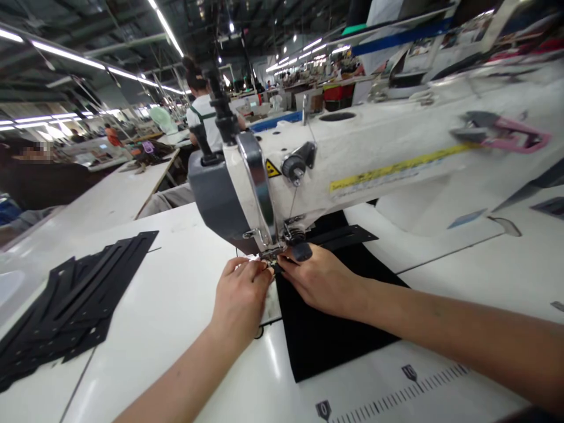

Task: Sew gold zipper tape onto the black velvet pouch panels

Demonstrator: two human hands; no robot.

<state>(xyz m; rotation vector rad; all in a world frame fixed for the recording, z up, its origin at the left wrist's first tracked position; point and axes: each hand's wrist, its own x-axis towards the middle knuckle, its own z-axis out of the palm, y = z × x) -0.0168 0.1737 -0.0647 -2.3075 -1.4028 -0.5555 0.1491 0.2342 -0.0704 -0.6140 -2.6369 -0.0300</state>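
Observation:
A white industrial sewing machine (352, 153) stands across the table, its presser foot and needle (275, 252) just ahead of my hands. My left hand (240, 294) is closed, its fingertips pinching something small and white at the foot. My right hand (319, 279) lies on a piece of black fabric (326, 335), fingers pressed together at its edge under the foot. The fabric spreads flat towards me under my right forearm.
A stack of black cut fabric strips (70, 299) lies at the left of the white table (167, 305). Pink-handled scissors (506, 132) rest on the machine arm. A ruler scale (396, 399) is printed near the table's front edge. A person in a white shirt (202, 117) sits beyond.

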